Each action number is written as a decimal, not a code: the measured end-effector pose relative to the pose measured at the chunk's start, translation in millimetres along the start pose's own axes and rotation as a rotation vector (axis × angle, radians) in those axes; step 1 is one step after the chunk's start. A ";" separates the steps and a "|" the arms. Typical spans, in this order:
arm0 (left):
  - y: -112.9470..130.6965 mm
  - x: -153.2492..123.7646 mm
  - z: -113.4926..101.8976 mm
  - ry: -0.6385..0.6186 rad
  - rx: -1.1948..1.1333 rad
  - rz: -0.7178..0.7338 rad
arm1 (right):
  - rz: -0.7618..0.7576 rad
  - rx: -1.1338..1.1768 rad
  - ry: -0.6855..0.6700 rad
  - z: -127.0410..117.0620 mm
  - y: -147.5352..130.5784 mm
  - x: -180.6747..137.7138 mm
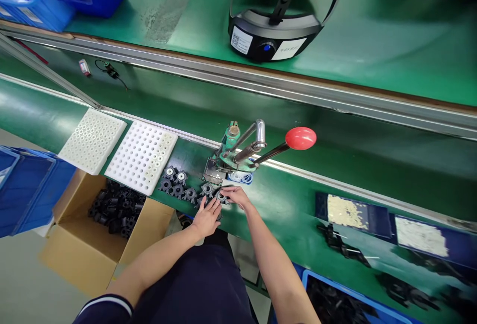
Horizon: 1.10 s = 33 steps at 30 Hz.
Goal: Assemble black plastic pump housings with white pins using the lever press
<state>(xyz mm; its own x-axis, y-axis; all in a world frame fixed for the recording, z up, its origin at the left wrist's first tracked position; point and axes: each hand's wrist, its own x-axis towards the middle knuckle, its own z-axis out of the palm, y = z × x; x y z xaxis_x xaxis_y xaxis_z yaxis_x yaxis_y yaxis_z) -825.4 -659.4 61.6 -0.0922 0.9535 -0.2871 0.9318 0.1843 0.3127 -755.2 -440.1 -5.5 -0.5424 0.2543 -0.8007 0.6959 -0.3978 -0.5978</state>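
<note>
Several black toothed plastic wheels with silver centres (178, 185) lie in a cluster on the green bench, in front of a small green hand press (234, 152) with a red ball handle (300, 138). My left hand (206, 217) lies flat with fingers stretched out, its fingertips touching the wheels at the right end of the cluster. My right hand (235, 196) reaches in from the right, its fingers pinched on one wheel (221, 196) just below the press base.
Two white perforated trays (141, 156) (92, 140) sit left of the wheels. A cardboard box of black parts (116, 208) stands below the bench edge. Blue bins (30, 185) at left, dark trays of pale small parts (348, 212) at right, a black headset (274, 21) on the far bench.
</note>
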 end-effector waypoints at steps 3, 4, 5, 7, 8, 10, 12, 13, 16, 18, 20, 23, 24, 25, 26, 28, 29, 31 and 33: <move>1.0 0.6 1.2 -0.002 -0.004 -0.007 | -0.022 0.068 0.020 0.3 10.0 -1.6; 1.3 1.1 1.4 -0.002 -0.005 -0.010 | -0.035 0.085 0.037 1.5 14.8 -2.5; 1.4 1.8 1.4 -0.001 -0.006 -0.013 | -0.051 0.098 0.059 3.4 19.8 -3.5; 0.7 3.4 1.0 0.003 -0.009 -0.021 | -0.096 0.116 0.108 8.6 30.2 -6.2; 0.0 4.1 0.8 0.005 -0.010 -0.026 | -0.126 0.120 0.133 11.8 35.1 -8.0; -1.7 4.3 1.0 0.009 -0.012 -0.033 | -0.207 0.116 0.178 18.4 43.8 -13.1; -2.7 1.2 2.4 0.009 -0.015 -0.032 | -0.312 0.096 0.203 24.4 51.2 -20.2; -2.5 -1.9 3.5 0.007 -0.017 -0.025 | -0.366 0.081 0.207 26.8 54.7 -24.2; 0.6 -15.9 7.3 0.003 -0.022 0.001 | -0.478 0.042 0.231 32.0 64.5 -33.9; 2.9 -25.0 9.4 0.009 -0.026 0.017 | -0.492 0.038 0.276 33.5 69.4 -35.2; 2.5 -30.0 10.8 0.035 -0.017 0.033 | -0.481 0.045 0.317 33.7 71.2 -31.2; -5.5 -27.2 13.0 0.074 0.009 0.040 | -0.468 0.039 0.334 32.8 67.0 -20.4; -9.5 -24.1 14.1 0.078 0.017 0.039 | -0.466 0.030 0.337 32.6 64.1 -17.0; -13.5 -20.5 15.5 0.077 0.021 0.038 | -0.464 0.017 0.341 32.5 60.9 -14.1; -17.2 -16.6 17.0 0.075 0.024 0.040 | -0.462 0.000 0.347 32.5 57.4 -11.9; -22.6 -9.0 20.1 0.078 0.032 0.042 | -0.454 -0.039 0.361 32.7 50.3 -9.7; -23.9 -5.6 21.4 0.084 0.036 0.038 | -0.447 -0.059 0.368 32.7 47.1 -9.4; -24.5 0.1 22.5 0.100 0.043 0.028 | -0.437 -0.094 0.377 32.5 41.3 -10.0; -23.3 4.2 20.8 0.118 0.048 0.021 | -0.433 -0.121 0.381 31.8 36.8 -11.1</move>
<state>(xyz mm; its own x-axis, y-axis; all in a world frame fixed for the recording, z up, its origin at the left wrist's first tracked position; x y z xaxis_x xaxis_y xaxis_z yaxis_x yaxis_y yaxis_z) -840.1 -664.6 34.3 -0.1104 0.9790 -0.1713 0.9495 0.1549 0.2728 -738.5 -485.6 -17.4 -0.5975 0.6786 -0.4271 0.5097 -0.0898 -0.8557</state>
